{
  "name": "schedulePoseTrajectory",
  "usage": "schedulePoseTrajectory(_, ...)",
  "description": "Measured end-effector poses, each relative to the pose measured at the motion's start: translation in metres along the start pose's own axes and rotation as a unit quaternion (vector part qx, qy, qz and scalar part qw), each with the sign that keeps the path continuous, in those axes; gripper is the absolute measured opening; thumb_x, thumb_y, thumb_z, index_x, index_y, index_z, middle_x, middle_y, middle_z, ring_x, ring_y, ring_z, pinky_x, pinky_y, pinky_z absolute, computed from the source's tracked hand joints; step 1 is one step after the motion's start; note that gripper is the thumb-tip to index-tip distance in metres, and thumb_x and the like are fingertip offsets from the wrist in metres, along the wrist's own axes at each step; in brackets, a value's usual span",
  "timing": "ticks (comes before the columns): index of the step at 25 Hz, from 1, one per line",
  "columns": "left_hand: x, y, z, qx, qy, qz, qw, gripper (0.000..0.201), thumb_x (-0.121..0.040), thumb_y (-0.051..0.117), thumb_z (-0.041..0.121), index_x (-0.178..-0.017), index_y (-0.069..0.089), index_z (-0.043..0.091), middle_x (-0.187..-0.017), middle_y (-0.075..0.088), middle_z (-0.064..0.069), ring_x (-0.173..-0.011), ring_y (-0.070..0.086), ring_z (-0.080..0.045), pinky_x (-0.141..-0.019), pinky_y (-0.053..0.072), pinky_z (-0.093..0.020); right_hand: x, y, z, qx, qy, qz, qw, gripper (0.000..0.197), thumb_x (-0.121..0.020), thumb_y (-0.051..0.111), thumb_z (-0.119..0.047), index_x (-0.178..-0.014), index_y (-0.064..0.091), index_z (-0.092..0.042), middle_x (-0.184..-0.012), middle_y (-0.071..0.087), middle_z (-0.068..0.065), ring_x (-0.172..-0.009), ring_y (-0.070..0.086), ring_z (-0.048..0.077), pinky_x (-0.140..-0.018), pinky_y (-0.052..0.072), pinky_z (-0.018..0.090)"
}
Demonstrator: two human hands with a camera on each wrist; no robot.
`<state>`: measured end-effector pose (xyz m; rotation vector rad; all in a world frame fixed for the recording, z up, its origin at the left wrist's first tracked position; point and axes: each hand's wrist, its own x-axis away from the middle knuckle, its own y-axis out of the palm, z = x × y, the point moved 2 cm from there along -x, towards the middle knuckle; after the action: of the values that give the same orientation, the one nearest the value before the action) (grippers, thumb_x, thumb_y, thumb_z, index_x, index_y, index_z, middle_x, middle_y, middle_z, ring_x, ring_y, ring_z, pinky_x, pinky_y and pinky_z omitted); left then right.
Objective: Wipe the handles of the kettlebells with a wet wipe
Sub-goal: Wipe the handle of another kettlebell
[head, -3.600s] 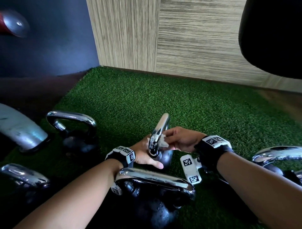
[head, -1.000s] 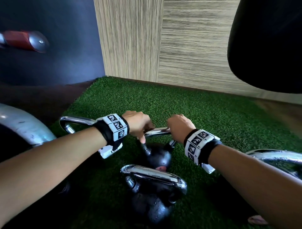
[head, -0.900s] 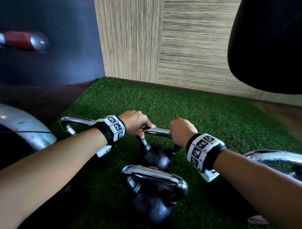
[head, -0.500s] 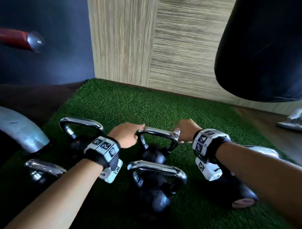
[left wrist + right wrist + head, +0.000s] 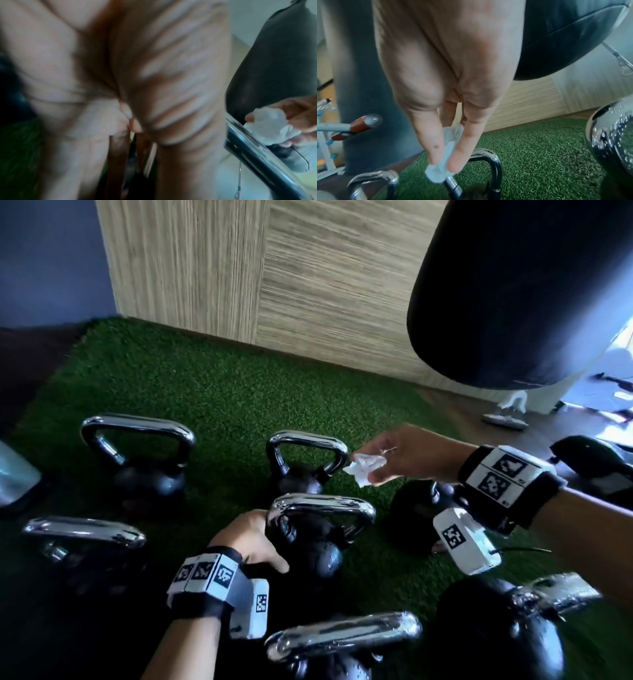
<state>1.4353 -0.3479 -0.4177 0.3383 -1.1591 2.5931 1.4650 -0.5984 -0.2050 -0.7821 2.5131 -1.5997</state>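
Observation:
Several black kettlebells with chrome handles stand on green turf (image 5: pixel 205 378). My right hand (image 5: pixel 370 470) pinches a crumpled white wet wipe (image 5: pixel 364 465) between thumb and fingers, just off the right corner of the far centre kettlebell's handle (image 5: pixel 305 438). The right wrist view shows the wipe (image 5: pixel 452 136) between two fingers (image 5: pixel 428 142), above that handle (image 5: pixel 489 152). My left hand (image 5: pixel 253 537) grips the left side of the nearer centre kettlebell's handle (image 5: pixel 322 503). The left wrist view is blurred; its fingertips are hidden.
More kettlebells stand around: back left (image 5: pixel 137 426), front left (image 5: pixel 82 530), near front (image 5: pixel 342 635), front right (image 5: pixel 496 638) and under my right wrist (image 5: pixel 411 508). A black punching bag (image 5: pixel 513 285) hangs at upper right. A wood-panel wall (image 5: pixel 274 268) bounds the turf.
Both hands have come off the far centre kettlebell's handle. My left hand dropped back to the nearer kettlebell's handle, and my right hand drew off to the right with the wipe.

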Motion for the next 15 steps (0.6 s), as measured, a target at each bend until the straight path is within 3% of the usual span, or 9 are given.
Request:
schedulePoseTrajectory(3, 0.007, 0.015, 0.002, 0.084, 0.024, 0.024, 0.996, 0.080, -0.050, 0.099, 0.044, -0.122, 0.065, 0.044, -0.118, 0.067, 0.016, -0.116, 0.062, -0.006, -0.096, 0.043, -0.016, 0.023, -0.002, -0.014, 0.003, 0.003, 0.034, 0.999, 0.038, -0.080, 0.085, -0.012, -0.115, 0.077, -0.025, -0.094, 0.074, -0.024, -0.077, 0.067, -0.016, -0.074, 0.050, 0.011)
schedulePoseTrajectory(6, 0.005, 0.021, 0.001, 0.093, 0.042, 0.056, 0.993, 0.080, -0.053, 0.099, 0.045, -0.124, 0.062, 0.043, -0.114, 0.062, 0.018, -0.113, 0.059, -0.004, -0.090, 0.039, -0.013, 0.025, 0.013, -0.011, -0.061, -0.025, 0.088, 0.994, 0.035, -0.078, 0.087, -0.008, -0.109, 0.079, -0.022, -0.089, 0.077, -0.021, -0.074, 0.071, -0.008, -0.069, 0.055, 0.012)
schedulePoseTrajectory(9, 0.000, 0.023, 0.002, 0.049, 0.051, 0.047, 0.996, 0.087, -0.054, 0.095, 0.057, -0.131, 0.055, 0.048, -0.120, 0.062, 0.020, -0.115, 0.058, -0.004, -0.093, 0.041, -0.016, 0.018, 0.031, 0.004, 0.011, -0.060, 0.124, 0.990, 0.031, -0.077, 0.088, -0.017, -0.106, 0.081, -0.028, -0.093, 0.079, -0.015, -0.081, 0.071, -0.005, -0.077, 0.058, 0.017)
schedulePoseTrajectory(12, -0.003, 0.021, 0.000, 0.034, 0.045, 0.048, 0.997, 0.091, -0.053, 0.094, 0.060, -0.134, 0.055, 0.046, -0.127, 0.058, 0.024, -0.120, 0.055, -0.002, -0.098, 0.041, -0.017, 0.018, 0.039, 0.008, 0.044, -0.092, 0.145, 0.984, 0.029, -0.078, 0.086, -0.024, -0.105, 0.080, -0.030, -0.094, 0.077, -0.016, -0.080, 0.067, -0.005, -0.070, 0.048, 0.003)
schedulePoseTrajectory(15, -0.004, 0.027, 0.004, 0.047, 0.046, 0.061, 0.996, 0.103, -0.033, 0.087, 0.078, -0.127, 0.057, 0.048, -0.131, 0.056, 0.028, -0.126, 0.055, -0.001, -0.108, 0.042, -0.020, 0.020, 0.047, 0.007, 0.033, -0.119, 0.130, 0.984, 0.024, -0.078, 0.086, -0.026, -0.102, 0.080, -0.030, -0.082, 0.070, -0.019, -0.069, 0.056, -0.016, -0.061, 0.043, 0.002)
